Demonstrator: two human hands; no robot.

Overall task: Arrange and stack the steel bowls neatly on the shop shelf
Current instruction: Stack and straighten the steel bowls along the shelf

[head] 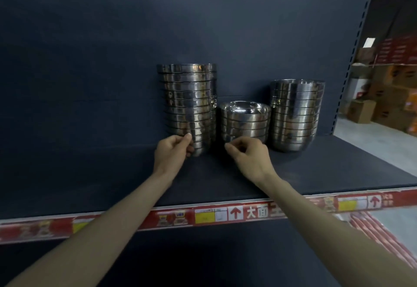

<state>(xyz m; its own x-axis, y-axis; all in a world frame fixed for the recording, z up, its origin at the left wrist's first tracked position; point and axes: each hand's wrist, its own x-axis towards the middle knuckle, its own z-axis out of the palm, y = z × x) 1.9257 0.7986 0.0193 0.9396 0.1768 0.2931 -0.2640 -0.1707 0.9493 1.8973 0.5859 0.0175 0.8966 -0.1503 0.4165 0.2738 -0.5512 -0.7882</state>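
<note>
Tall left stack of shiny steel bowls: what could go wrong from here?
The left hand grips the tall stack of shiny steel bowls only at its base; its upper bowls sit slightly uneven, so a push could topple them.
It stands close to the short middle stack of steel bowls, which may get knocked.

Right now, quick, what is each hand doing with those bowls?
Left hand: grips the base of the tall left stack.
Right hand: fingers curled at the short middle stack; grip cannot be told.
</note>
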